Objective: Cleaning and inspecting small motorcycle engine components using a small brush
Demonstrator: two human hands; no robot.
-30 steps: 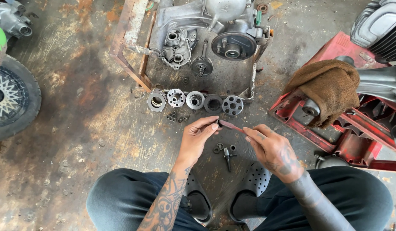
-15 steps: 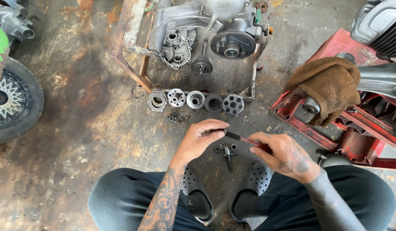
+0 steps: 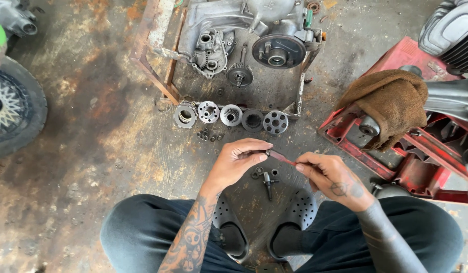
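I squat over a stained concrete floor. My left hand [image 3: 239,163] pinches one end of a thin dark reddish rod [image 3: 282,157]. My right hand [image 3: 331,177] grips the rod's other end between thumb and fingers. The rod lies nearly level between the two hands, just above my knees. Directly below it on the floor lie a small bolt-like part [image 3: 267,182] and two small rings [image 3: 256,173]. My black perforated clogs [image 3: 299,217] show between my legs.
A row of several round metal gear and clutch parts [image 3: 230,115] lies ahead, with small rollers [image 3: 203,135] near them. Behind stands an engine case [image 3: 244,35] in a rusty frame [image 3: 158,76]. A red stand [image 3: 410,167] with a brown rag [image 3: 390,103] is at right, a wheel [image 3: 11,108] at left.
Both hands have shifted slightly lower and toward me while still holding the rod. The view has drifted a little; the parts on the floor have not moved.
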